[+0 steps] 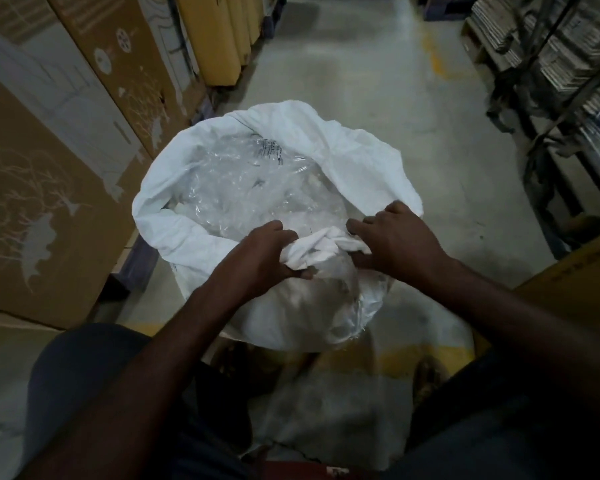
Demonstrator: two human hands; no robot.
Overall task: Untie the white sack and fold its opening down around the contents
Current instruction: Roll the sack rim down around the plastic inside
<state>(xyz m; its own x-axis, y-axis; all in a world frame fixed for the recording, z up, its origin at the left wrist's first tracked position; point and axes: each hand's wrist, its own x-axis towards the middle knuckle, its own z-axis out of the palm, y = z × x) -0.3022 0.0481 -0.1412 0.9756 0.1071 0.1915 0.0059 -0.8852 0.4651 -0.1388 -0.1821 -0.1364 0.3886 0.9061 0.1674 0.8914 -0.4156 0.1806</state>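
Note:
The white sack (354,157) stands on the floor in front of me with its mouth wide open. Crumpled clear plastic (243,188) fills it to the top. The far and left rim is turned outward. At the near rim the fabric is bunched into a twisted wad (321,245). My left hand (264,254) is closed on the left end of that wad. My right hand (395,237) grips its right end, fingers curled over the rim. Clear plastic also spills over the near side of the sack below my hands.
Tall printed cardboard cartons (66,174) line the left side, close to the sack. Yellow wrapped rolls (222,36) stand behind them. Shelving with stacked goods (561,57) runs along the right. A brown carton (582,282) sits at the right. Concrete aisle floor (361,64) stretches ahead.

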